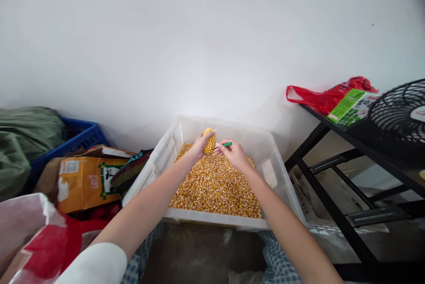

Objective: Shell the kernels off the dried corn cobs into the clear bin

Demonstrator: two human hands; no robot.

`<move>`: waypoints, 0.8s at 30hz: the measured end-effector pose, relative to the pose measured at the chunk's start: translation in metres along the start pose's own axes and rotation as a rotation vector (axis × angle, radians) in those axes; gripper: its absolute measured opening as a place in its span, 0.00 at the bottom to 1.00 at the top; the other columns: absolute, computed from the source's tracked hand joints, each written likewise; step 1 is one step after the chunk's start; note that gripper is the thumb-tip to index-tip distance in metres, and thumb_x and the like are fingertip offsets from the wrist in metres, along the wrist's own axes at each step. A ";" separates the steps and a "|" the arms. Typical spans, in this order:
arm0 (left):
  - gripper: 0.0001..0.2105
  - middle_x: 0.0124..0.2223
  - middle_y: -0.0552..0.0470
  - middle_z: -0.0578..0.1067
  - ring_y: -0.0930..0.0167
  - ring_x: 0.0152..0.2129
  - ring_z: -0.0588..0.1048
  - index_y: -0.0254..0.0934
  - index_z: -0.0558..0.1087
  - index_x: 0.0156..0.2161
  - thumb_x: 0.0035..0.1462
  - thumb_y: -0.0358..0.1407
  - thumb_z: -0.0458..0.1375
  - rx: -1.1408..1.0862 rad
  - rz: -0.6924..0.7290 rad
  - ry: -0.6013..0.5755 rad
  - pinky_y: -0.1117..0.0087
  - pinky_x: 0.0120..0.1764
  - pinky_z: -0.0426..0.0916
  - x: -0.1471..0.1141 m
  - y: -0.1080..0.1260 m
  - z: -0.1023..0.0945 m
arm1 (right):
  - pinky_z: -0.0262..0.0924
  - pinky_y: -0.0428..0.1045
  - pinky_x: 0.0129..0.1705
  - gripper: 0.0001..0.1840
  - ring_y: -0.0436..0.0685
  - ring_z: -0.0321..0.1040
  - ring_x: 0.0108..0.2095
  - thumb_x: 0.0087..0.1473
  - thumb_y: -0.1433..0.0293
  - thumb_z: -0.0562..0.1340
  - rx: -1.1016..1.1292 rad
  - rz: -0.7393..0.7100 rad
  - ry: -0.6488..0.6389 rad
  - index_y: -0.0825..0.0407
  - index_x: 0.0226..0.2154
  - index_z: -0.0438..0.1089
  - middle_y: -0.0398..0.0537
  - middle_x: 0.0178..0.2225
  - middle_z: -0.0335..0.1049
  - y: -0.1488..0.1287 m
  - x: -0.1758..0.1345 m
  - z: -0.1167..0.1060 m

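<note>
My left hand (200,145) is closed around a yellow ear of corn (209,141), held tilted above a heap of loose kernels (215,182). Just to its right, my right hand (233,152) grips a small tool with a green handle (227,144). The tool's thin tip points at the side of the ear; whether it touches the kernels is too small to tell. Both hands are over a translucent plastic bin (277,160), which holds the kernels.
A black metal stand (332,177) on the right carries a red plastic bag (325,98), a green-and-white box (352,106) and a black fan (400,111). On the left are a cardboard box (79,182), a blue crate (83,135) and a green sack (29,138). A white wall (212,40) rises behind.
</note>
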State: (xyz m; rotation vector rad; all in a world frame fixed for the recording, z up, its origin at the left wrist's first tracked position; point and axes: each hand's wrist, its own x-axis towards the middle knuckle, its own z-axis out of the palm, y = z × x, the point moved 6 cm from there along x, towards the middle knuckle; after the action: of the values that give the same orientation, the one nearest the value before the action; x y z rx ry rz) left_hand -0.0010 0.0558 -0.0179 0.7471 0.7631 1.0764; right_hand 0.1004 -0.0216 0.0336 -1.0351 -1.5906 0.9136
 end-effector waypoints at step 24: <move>0.19 0.23 0.53 0.69 0.72 0.18 0.70 0.35 0.64 0.36 0.40 0.43 0.61 0.139 0.160 -0.054 0.72 0.22 0.65 0.000 0.025 0.001 | 0.63 0.46 0.29 0.17 0.53 0.70 0.29 0.46 0.56 0.57 0.156 0.048 0.100 0.53 0.31 0.65 0.48 0.27 0.72 0.015 0.003 0.003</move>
State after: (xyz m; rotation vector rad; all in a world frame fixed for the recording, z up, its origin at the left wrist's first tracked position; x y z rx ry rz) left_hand -0.0120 0.0627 0.0033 0.9653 0.7469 1.1501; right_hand 0.0997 -0.0136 0.0201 -0.9965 -1.3944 0.9874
